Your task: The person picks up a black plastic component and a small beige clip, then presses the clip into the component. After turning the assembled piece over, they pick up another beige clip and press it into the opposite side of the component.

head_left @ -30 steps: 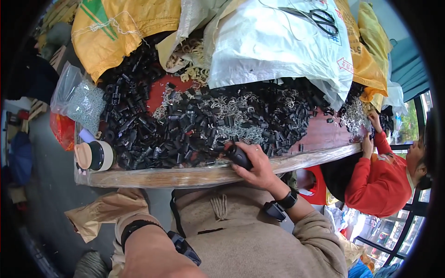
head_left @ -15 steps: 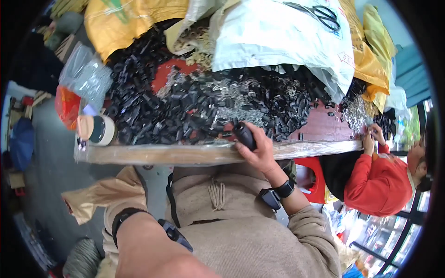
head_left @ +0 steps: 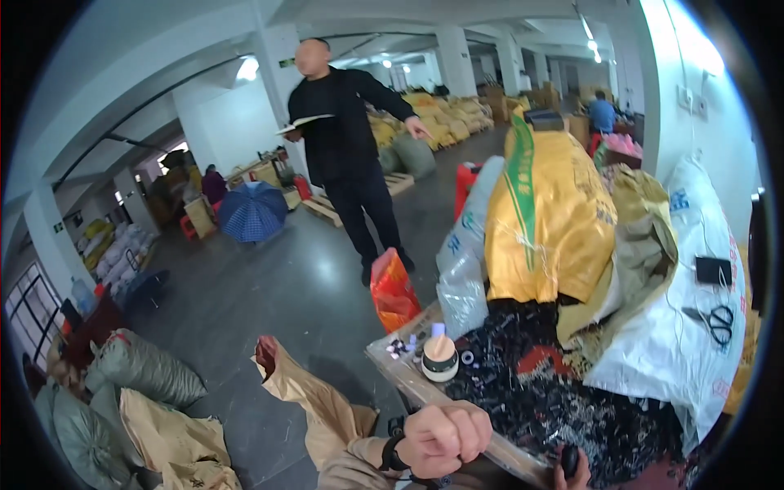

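My left hand (head_left: 447,439) is curled into a fist over the table's near wooden edge, a dark strap around its wrist; whatever the fingers might enclose is hidden. At the bottom of the view, my right hand (head_left: 581,474) grips a rounded black handle-shaped piece (head_left: 569,460), partly cut off by the frame. Beyond both hands, many small black plastic parts (head_left: 498,392) and shiny metal bits (head_left: 572,412) cover the table. A round tub with a tan lid (head_left: 441,358) stands on the table's left corner.
A yellow sack (head_left: 547,220) and a white sack (head_left: 686,343) with scissors (head_left: 720,324) on it lie across the table. A person in black (head_left: 339,122) stands beyond, holding an open book (head_left: 306,122). An upright brown paper bag (head_left: 314,400) and grey sacks (head_left: 147,371) are on the floor left.
The view has swung up and left, bringing the room and the standing person into sight. My left hand now shows as a fist near the table edge; my right keeps the black piece.
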The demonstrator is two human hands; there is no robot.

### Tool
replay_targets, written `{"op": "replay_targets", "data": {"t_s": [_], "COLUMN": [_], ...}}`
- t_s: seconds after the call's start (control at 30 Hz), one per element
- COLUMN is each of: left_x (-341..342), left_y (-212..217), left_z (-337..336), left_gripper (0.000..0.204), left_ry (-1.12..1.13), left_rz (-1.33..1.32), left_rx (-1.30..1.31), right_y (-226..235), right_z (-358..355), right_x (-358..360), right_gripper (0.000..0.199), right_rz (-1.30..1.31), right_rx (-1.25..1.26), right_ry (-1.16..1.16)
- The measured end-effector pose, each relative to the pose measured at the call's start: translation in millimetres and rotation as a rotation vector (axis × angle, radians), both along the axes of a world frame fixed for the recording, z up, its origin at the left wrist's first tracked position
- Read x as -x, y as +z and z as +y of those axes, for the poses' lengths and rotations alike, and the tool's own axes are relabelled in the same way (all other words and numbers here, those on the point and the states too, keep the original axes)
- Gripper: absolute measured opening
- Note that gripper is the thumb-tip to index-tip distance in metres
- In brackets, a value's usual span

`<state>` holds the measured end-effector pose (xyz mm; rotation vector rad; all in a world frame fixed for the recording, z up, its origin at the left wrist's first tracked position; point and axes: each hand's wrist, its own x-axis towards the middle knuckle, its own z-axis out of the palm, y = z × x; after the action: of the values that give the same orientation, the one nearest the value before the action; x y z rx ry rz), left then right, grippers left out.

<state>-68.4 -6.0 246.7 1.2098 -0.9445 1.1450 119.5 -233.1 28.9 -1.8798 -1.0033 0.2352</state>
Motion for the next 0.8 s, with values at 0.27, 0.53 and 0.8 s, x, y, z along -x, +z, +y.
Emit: {"op": "replay_targets", "data": {"t_s": [0.27, 0.53, 0.8], "left_x": [-7.3, -18.0, -21.5], "left_y": [-27.0, -33.2, -44.5], "left_z": [1.4, 8.7, 10.2], "left_gripper": [0.01, 0.011, 0.014], "left_ry": [0.142, 0.184, 0.096], "left_rz": [0.328, 0.364, 0.394], "left_rx": [0.25, 0.241, 0.305], "right_y": [-7.1, 21.2, 12.3], "right_z": [5.6, 10.5, 4.8], "right_x": [-6.1, 1.6, 0.9], "right_gripper": [0.044, 0.045, 0.047], "right_rz": [0.078, 0.044, -0.032], "right_rx": [-0.005, 0.154, 0.149], "right_ry": [0.012, -0.062, -0.051]}}
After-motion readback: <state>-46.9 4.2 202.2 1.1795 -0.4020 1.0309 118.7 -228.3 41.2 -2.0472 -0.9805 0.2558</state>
